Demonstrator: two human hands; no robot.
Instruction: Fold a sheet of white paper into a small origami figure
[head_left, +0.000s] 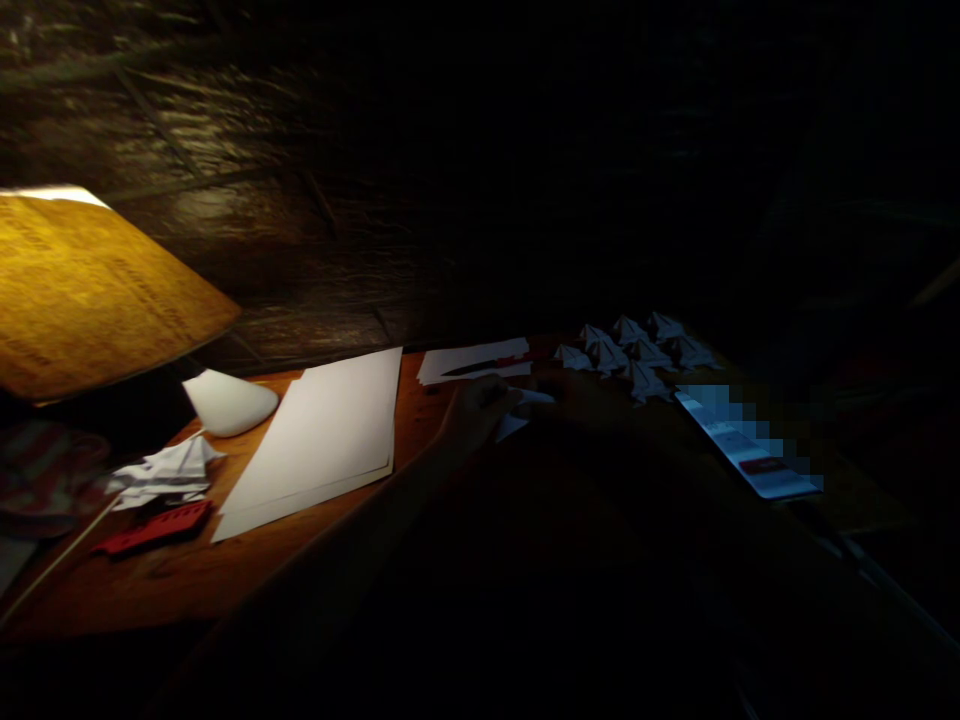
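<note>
In dim light at the middle of the head view, my left hand (480,405) is closed, its fingers pinching a small piece of folded white paper (517,428). My right hand (581,400) is very dark; its fingers are bent at the right end of the same paper and seem to grip it. Just behind my hands lie a knife (480,368) with a dark blade and red handle and some white sheets (435,365) under it. Several folded paper figures (646,380) are grouped beyond my right hand.
A stack of large white paper (322,420) lies on the wooden table (150,600) left of my hands. Farther left are a lit lamp with a yellow shade (97,300), a crumpled-looking folded paper (169,470) and a red object (157,528). A lit phone (739,445) lies at right.
</note>
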